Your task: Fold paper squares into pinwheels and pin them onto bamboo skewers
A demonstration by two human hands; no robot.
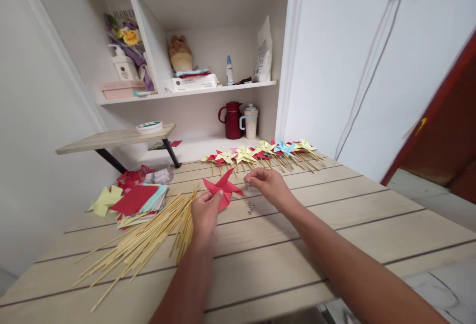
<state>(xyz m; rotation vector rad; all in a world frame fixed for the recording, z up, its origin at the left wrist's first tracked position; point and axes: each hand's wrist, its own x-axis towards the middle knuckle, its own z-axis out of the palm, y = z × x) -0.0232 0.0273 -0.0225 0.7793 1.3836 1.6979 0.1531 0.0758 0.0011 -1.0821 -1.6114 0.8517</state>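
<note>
Pale plank table (pixel 334 225) at frame centre bears a red folded-paper pinwheel (pixel 223 188) gripped by the left hand (pixel 205 215), while the right hand (pixel 268 185) pinches something too small to tell beside it.

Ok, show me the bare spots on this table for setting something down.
Free: the near right table, beside the right hand; also the near edge below the skewers. Crowded: paper stack at left, finished pinwheels along the back, small pins between the hands.

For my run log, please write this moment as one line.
left hand: holds red folded-paper pinwheel | right hand: fingertips pinched beside it | nearby: thin bamboo sticks, small metal pins on pale wooden table
</note>
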